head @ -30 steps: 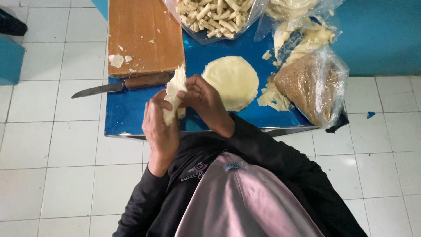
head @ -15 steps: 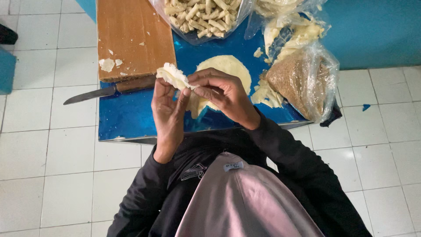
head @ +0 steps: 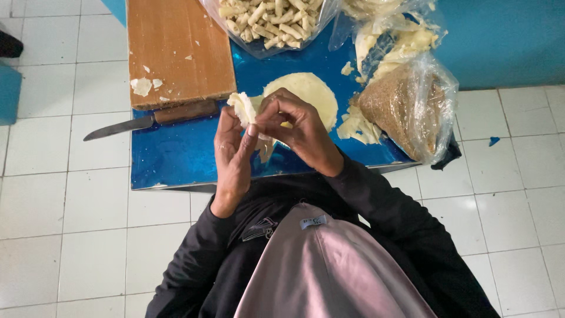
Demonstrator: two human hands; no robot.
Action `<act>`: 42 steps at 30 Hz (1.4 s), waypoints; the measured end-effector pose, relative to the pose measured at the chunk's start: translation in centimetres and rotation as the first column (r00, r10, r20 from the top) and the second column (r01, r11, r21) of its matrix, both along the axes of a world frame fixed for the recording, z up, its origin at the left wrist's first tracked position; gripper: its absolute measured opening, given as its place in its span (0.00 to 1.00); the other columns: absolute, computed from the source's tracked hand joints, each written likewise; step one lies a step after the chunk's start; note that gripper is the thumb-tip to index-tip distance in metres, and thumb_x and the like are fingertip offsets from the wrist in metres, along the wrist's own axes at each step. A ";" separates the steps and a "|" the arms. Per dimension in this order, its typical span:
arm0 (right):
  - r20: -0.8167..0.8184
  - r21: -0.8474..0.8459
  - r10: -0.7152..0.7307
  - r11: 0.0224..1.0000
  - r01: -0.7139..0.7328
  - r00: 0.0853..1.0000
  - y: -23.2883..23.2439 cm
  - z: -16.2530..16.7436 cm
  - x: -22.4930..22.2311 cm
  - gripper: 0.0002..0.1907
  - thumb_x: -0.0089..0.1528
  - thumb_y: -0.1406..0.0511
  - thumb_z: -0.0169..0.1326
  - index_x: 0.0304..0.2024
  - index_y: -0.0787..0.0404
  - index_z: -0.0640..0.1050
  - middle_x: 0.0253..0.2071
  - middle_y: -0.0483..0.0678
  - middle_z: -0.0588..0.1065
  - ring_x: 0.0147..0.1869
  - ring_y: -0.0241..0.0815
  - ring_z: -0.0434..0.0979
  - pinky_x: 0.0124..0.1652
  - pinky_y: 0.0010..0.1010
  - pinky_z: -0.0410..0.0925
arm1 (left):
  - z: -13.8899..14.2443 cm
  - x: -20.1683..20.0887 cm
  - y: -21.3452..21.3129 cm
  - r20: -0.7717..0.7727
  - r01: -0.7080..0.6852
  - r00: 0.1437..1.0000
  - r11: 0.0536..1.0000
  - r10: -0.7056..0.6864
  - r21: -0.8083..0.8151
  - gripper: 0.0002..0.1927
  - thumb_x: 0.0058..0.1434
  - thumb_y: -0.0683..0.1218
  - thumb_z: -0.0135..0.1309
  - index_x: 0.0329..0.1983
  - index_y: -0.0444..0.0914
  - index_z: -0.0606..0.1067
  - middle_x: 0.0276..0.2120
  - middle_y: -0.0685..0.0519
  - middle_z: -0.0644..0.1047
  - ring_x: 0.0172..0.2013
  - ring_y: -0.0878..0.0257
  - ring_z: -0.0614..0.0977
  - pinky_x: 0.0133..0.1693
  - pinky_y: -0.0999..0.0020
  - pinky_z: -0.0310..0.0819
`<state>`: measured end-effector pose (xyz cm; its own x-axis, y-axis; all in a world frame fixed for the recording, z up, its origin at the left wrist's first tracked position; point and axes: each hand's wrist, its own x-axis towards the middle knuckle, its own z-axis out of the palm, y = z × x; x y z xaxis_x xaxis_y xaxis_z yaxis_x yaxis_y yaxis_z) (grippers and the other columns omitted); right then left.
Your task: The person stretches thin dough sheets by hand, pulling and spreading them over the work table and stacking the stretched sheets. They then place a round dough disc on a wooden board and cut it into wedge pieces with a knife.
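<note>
Half-rolled pastry wrapper (head: 244, 110) pinched over the blue desk (head: 176, 159), left hand (head: 232, 156) and right hand (head: 297, 126) both closed on it; best rolled tight, evenly. Round wrapper stack (head: 309, 94) just behind, knife (head: 147, 121) alongside.

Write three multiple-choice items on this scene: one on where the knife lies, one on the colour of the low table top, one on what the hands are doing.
1. Where does the knife lie?
A. along the near edge of the wooden board
B. inside a plastic bag
C. on the floor tiles

2. What colour is the table top?
A. red
B. blue
C. white

3. What are the left hand and right hand doing?
A. resting flat
B. gripping the knife
C. holding a pale wrapper between them

Answers: 1 A, its handle lies against the board's edge; 2 B, the bare surface is shiny blue; 3 C, fingers of both pinch the wrapper.
</note>
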<state>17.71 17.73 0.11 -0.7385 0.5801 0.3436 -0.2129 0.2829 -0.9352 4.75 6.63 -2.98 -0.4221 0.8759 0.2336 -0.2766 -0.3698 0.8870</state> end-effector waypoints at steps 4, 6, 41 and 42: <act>-0.008 -0.070 0.075 0.995 -0.075 0.997 0.4 -0.5 -0.1 0.04 0.67 0.70 0.60 0.43 0.65 0.79 0.48 0.43 0.70 0.53 0.30 0.71 0.50 0.22 0.69 | 0.0 -0.3 0.3 0.009 -0.022 1.000 0.999 0.022 0.026 0.13 0.77 0.46 0.53 0.58 0.35 0.68 0.51 0.52 0.77 0.52 0.69 0.76 0.54 0.73 0.70; -0.006 -0.160 0.077 0.984 -0.077 0.997 0.6 -0.9 -0.1 0.04 0.68 0.68 0.58 0.43 0.65 0.79 0.49 0.43 0.70 0.52 0.31 0.71 0.51 0.22 0.68 | -0.2 -0.4 0.5 -0.016 -0.050 0.999 0.998 0.050 0.036 0.12 0.79 0.47 0.51 0.57 0.35 0.69 0.51 0.53 0.77 0.51 0.70 0.75 0.55 0.74 0.69; -0.542 -0.838 -0.101 0.132 -0.529 0.834 -1.3 -4.8 3.4 0.21 0.81 0.59 0.45 0.66 0.70 0.70 0.59 0.58 0.77 0.56 0.47 0.80 0.54 0.33 0.75 | 3.8 -1.3 -1.4 0.369 -0.183 0.922 0.974 0.122 0.136 0.24 0.83 0.53 0.40 0.74 0.34 0.65 0.62 0.47 0.74 0.61 0.59 0.77 0.65 0.62 0.72; -0.436 -0.898 -0.156 0.136 -0.418 0.886 -1.0 -5.2 4.0 0.20 0.77 0.59 0.44 0.63 0.68 0.70 0.57 0.56 0.77 0.57 0.46 0.80 0.55 0.35 0.76 | 3.6 -1.8 -1.7 0.398 -0.191 0.910 0.969 0.116 0.155 0.24 0.84 0.54 0.39 0.73 0.34 0.64 0.63 0.48 0.72 0.62 0.59 0.76 0.66 0.61 0.71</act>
